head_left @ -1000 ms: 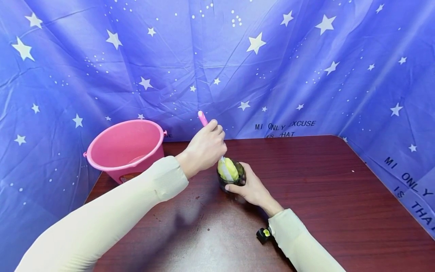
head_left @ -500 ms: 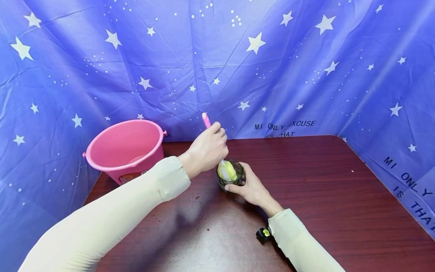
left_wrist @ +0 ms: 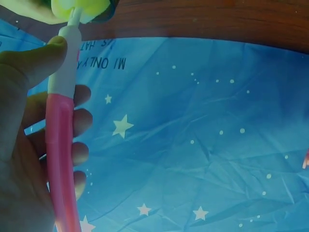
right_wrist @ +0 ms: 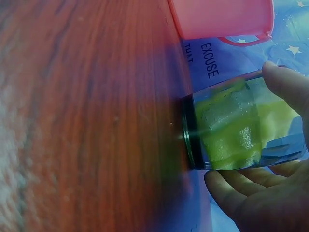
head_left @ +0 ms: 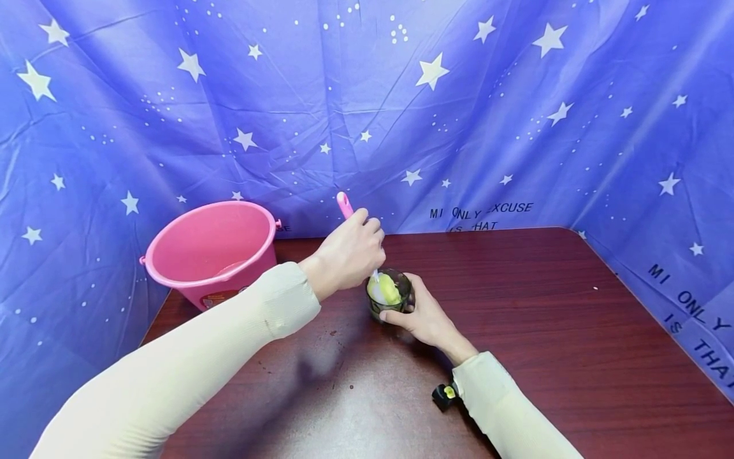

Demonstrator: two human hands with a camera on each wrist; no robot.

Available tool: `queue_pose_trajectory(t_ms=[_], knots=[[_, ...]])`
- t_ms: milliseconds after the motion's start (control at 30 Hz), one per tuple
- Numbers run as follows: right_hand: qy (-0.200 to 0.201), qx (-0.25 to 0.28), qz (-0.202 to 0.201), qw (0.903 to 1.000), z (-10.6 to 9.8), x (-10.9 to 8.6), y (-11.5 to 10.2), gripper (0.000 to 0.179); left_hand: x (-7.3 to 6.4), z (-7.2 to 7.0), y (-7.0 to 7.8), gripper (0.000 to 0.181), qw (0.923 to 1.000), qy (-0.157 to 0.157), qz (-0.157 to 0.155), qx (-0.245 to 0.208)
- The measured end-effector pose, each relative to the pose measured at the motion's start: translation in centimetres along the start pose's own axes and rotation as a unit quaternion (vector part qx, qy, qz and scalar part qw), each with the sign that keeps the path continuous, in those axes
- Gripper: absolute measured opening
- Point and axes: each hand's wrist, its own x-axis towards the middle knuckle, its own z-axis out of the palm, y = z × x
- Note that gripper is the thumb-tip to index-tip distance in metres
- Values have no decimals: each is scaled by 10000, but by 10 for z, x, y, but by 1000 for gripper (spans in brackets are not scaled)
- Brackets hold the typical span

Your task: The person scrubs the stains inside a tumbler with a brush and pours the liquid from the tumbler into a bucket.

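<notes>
My left hand grips the pink and white handle of a sponge cup brush, the thumb lying along its white part in the left wrist view. The brush's yellow and white sponge head is down inside a dark tinted drinking glass. My right hand holds this glass from its right side, thumb in front and fingers behind. Through the glass wall in the right wrist view, the sponge appears squashed against the inside. The glass's base stands on or just over the table; I cannot tell which.
A pink bucket stands at the table's back left, close to my left forearm. The dark red-brown wooden table ends at a blue star-patterned curtain at the back. A small black device sits at my right cuff.
My left hand has pushed the sponge head lower into the glass, and the handle's tilt has shifted slightly. The right hand and glass have stayed in place.
</notes>
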Motion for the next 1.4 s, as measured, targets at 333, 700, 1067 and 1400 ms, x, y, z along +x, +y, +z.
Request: queue_pose_trajectory(t_ms=[333, 700, 1067, 1400], knots=[[-28, -20, 20, 10000, -1, 0, 0, 74, 3, -3, -3, 23, 9995, -183, 229, -64], [12, 13, 54, 10000, 0, -1, 0, 71, 12, -10, -3, 11, 9994, -153, 294, -64], [0, 93, 54, 9999, 0, 1, 1, 70, 22, -15, 0, 22, 9989, -203, 185, 371], [-26, 138, 148, 9998, -1, 1, 2, 71, 26, -11, -2, 23, 9980, -303, 209, 507]])
